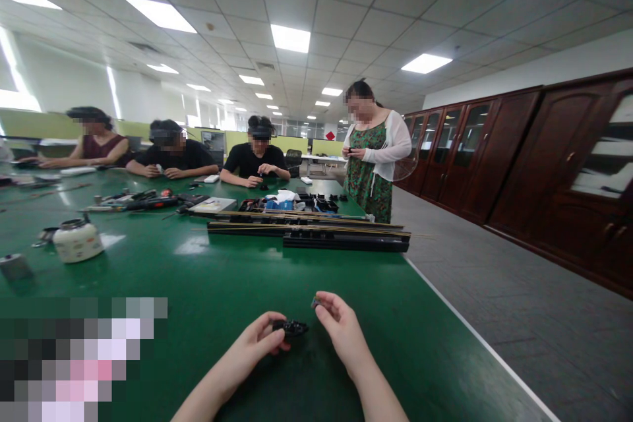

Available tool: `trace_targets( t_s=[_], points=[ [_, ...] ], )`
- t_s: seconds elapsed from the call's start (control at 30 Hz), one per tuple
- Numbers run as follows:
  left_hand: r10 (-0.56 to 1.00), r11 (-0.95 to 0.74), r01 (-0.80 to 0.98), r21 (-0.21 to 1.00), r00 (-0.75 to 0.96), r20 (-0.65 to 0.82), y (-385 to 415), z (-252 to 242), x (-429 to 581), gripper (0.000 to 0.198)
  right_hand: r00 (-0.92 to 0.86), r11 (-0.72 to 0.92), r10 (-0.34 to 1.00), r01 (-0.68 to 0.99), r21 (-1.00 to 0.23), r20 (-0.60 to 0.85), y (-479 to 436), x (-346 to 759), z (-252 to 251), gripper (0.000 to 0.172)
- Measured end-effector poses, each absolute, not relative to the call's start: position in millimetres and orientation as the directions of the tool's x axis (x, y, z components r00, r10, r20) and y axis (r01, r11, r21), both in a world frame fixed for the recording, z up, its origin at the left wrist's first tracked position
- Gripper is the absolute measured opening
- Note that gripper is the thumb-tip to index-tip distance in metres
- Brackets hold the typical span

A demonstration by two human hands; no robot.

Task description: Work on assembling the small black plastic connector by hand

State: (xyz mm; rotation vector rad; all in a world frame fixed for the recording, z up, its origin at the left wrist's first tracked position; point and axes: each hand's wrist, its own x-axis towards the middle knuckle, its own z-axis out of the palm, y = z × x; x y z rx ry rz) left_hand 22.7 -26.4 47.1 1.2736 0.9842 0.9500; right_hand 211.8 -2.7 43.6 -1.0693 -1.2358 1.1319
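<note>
Low over the green table, my left hand [267, 337] grips a small black plastic part [291, 328] between thumb and fingers. The part's bumpy end points right, toward the other hand. My right hand [340, 324] pinches a tiny greyish piece [315, 302] with a yellowish tip, too small to name. That piece is held a little above and to the right of the black part, apart from it. Parts of my left fingers are hidden behind the black part.
Long black rails [346, 241] with thin brass-coloured rods lie across the green table [222, 283]. Beyond are a blue-and-black parts pile [279, 203] and hand tools [148, 201]. A white pot [78, 241] stands left. Several people sit opposite; one person [368, 158] stands by the far corner.
</note>
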Motion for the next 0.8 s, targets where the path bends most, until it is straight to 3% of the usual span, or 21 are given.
trace_targets(
  t_s=[0.8],
  points=[
    [0.939, 0.081, -0.057, 0.995, 0.339, -0.057, -25.6, 43.7, 22.0, 0.041, 0.159, 0.169, 0.976, -0.121, -0.978, 0.149, -5.0, 222.4, 57.0, 0.048]
  ],
)
